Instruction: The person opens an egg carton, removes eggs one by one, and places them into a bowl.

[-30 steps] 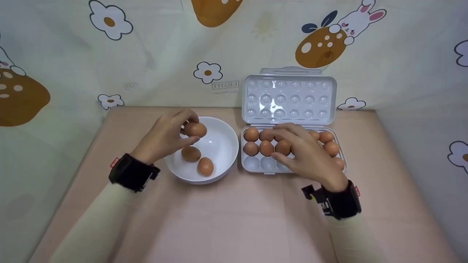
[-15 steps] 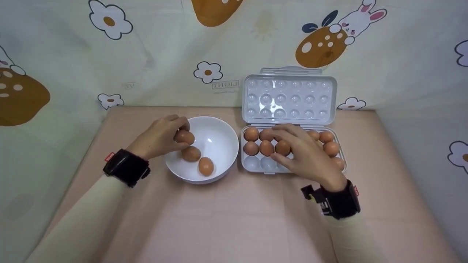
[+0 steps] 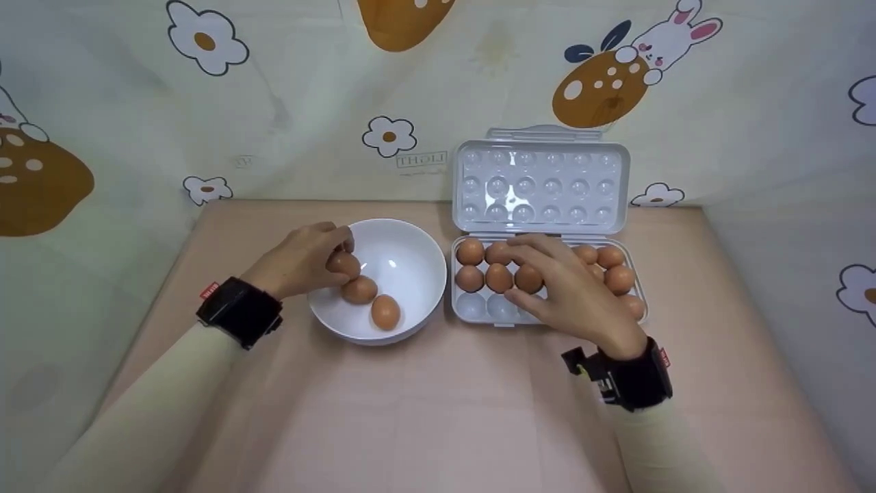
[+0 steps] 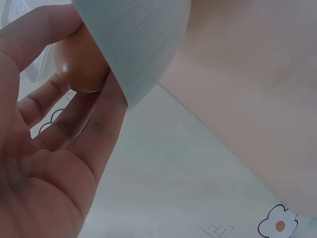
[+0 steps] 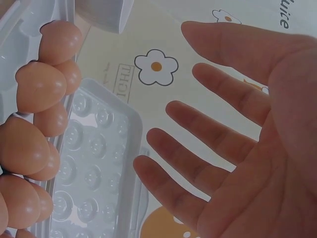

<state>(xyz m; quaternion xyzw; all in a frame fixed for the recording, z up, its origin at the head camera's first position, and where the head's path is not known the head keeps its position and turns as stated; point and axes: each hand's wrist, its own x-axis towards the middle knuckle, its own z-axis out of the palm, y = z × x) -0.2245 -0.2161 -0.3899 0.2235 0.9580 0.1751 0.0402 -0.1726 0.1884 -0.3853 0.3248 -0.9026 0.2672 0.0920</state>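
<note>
Your left hand (image 3: 301, 259) pinched one egg (image 3: 343, 265) inside the white bowl (image 3: 417, 274), beside two loose eggs (image 3: 385, 312); your right hand (image 3: 573, 296), fingers loosely spread, nothing held, hung over the open carton (image 3: 540, 220) of brown eggs (image 3: 499, 278), count partly hidden.

L arm (image 3: 157, 397) fwd | L grip (image 3: 295, 261) curled, pinching | R arm (image 3: 657, 438) fwd | R grip (image 3: 573, 294) loose, fngrs spread

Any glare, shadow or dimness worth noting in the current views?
Head: bright glare on the open carton lid, a small highlight inside the bowl, soft shadows on the table; left wrist: dim overall, with a small glint on the egg in the left hand; right wrist: softer glare on the lid, the right hand dimly lit but clearly outlined.
</note>
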